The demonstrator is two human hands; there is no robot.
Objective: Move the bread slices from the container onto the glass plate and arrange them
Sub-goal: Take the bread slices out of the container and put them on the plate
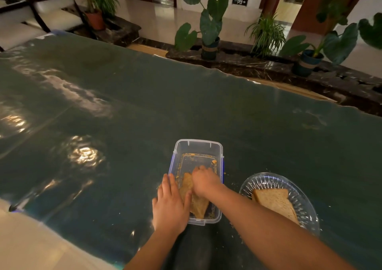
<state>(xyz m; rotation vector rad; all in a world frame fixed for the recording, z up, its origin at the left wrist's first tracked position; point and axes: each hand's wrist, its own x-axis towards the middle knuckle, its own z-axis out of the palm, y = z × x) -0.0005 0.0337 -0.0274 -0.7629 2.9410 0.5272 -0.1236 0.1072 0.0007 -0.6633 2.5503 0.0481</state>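
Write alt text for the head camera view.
A person's right hand reaches into a clear plastic container onto a bread slice, while the left hand steadies its left wall. To the right, a glass plate holds more bread on the dark green table.

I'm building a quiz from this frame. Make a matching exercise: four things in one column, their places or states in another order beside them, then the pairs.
Things:
1. left hand
2. right hand
3. glass plate
4. container

Places or states:
A. holds bread already, right of the container
B. rests flat on the container's left rim
C. reaches inside, on the slice lying there
D. clear plastic, crumbs on its floor

Pairs: 1-B, 2-C, 3-A, 4-D
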